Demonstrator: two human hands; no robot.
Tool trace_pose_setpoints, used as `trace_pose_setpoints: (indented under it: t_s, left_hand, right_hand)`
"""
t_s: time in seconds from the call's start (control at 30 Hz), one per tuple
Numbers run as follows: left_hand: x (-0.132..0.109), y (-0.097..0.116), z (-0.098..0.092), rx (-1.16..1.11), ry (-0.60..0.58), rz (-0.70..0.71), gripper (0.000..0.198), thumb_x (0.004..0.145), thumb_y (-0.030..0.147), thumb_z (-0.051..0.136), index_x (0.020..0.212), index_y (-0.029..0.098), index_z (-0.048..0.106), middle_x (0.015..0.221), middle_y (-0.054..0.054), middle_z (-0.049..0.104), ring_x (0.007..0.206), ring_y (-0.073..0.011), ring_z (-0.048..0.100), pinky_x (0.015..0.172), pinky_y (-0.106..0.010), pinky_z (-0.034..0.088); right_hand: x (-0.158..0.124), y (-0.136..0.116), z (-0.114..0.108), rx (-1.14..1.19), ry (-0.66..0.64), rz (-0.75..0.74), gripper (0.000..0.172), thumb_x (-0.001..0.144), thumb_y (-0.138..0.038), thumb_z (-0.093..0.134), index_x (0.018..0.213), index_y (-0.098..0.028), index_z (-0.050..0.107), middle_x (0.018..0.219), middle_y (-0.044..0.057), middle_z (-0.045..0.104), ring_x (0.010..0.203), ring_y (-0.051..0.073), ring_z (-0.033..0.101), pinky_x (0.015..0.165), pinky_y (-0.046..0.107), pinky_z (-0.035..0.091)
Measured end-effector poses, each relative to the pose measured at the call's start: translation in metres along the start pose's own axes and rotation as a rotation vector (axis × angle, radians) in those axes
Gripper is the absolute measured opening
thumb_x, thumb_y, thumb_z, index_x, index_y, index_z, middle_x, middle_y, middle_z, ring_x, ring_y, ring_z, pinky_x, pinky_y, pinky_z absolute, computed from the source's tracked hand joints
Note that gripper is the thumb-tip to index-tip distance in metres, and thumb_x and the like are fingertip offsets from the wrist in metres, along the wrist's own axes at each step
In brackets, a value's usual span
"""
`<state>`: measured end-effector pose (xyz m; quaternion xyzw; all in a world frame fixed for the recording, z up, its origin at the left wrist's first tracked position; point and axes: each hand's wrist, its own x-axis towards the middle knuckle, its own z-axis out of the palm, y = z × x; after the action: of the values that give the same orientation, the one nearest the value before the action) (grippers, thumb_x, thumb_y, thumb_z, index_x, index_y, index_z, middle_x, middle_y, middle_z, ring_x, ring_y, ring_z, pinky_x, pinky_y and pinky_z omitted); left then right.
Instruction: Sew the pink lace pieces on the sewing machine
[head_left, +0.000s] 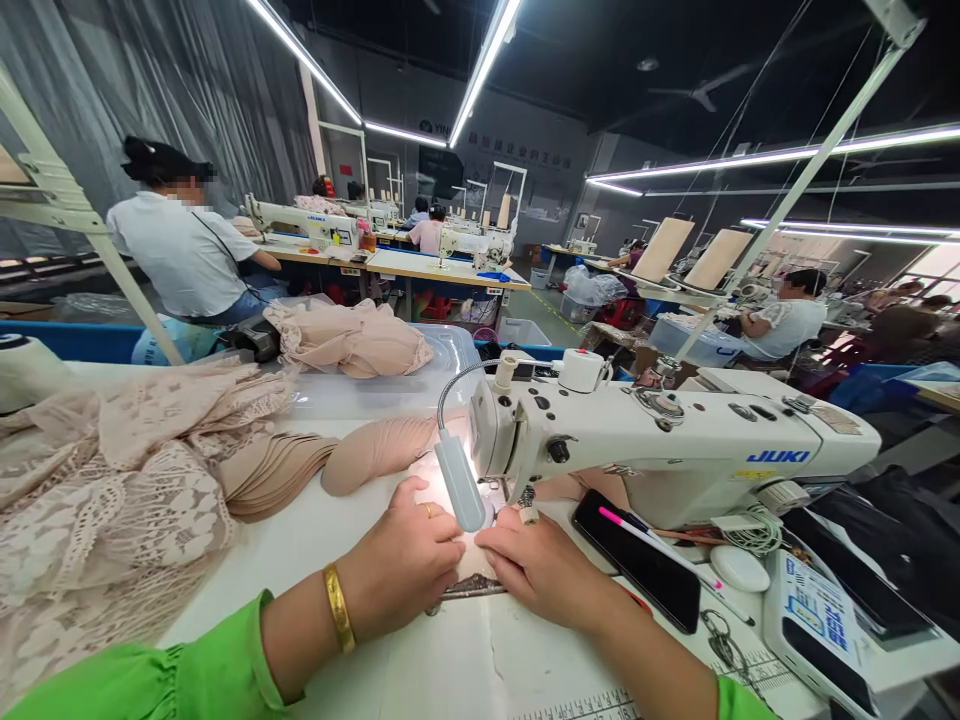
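My left hand (409,550) and my right hand (551,565) lie close together at the needle end of a white sewing machine (600,430). Between them is a small pale beige fabric piece (476,565). The fingers of both hands are bent and closed on its edges, and the grip is partly hidden. A grey gooseneck lamp (459,485) lights this spot and blocks the view of the needle. Left of my left hand lie fanned stacks of beige cut pieces (274,475), with a strip of similar pieces (382,452) behind.
Beige lace fabric (142,480) is heaped at the left. A clear plastic bin (450,375) with a beige fabric bundle (352,335) stands behind. To the right are a black phone (637,560), a pink-tipped pen (660,545) and a white box (817,630). Several people sit at other machines.
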<state>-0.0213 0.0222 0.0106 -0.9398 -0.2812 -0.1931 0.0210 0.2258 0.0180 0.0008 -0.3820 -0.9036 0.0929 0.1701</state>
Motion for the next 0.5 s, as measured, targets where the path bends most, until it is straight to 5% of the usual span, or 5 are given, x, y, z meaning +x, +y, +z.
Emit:
trace_pose_setpoints:
  t_s: [0.3, 0.5]
  left_hand:
    - [0.012, -0.017, 0.000, 0.016, 0.012, -0.018, 0.010, 0.091, 0.016, 0.061, 0.086, 0.022, 0.068, 0.086, -0.003, 0.072, 0.087, -0.0259, 0.064, 0.103, -0.056, 0.028]
    - [0.029, -0.035, -0.016, -0.007, 0.013, -0.131, 0.018, 0.090, 0.014, 0.061, 0.075, 0.021, 0.067, 0.079, 0.001, 0.072, 0.077, -0.0201, 0.065, 0.096, -0.047, 0.038]
  right_hand:
    - [0.009, 0.004, 0.007, -0.022, 0.091, 0.049, 0.015, 0.098, -0.016, 0.050, 0.094, -0.022, 0.062, 0.089, 0.004, 0.063, 0.079, 0.021, 0.053, 0.068, 0.031, 0.037]
    - [0.011, 0.004, 0.009, -0.009, 0.093, 0.069, 0.016, 0.099, -0.018, 0.048, 0.099, -0.022, 0.064, 0.095, 0.006, 0.067, 0.085, 0.024, 0.057, 0.074, 0.033, 0.042]
